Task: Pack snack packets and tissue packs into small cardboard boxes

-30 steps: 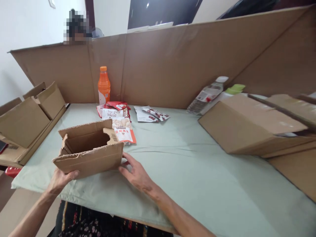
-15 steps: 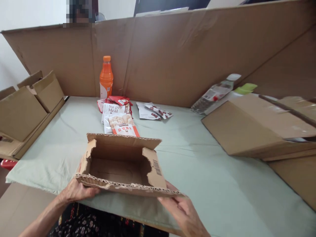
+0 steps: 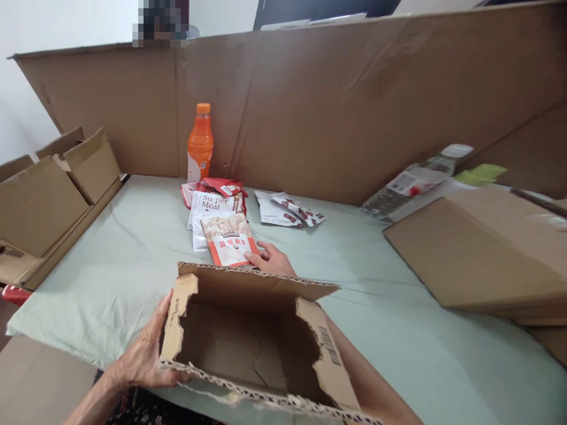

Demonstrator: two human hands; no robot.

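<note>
The box (image 3: 252, 285) is held by the left hand's fingers (image 3: 144, 353); the packet (image 3: 227, 237) is touched by the right hand (image 3: 275, 261), whether pinched cannot be told.

This seems an indoor room of unclear kind, with white wall (image 3: 88, 23) and cardboard screen (image 3: 310, 106) along the far edge of the tabletop (image 3: 354, 254).
</note>
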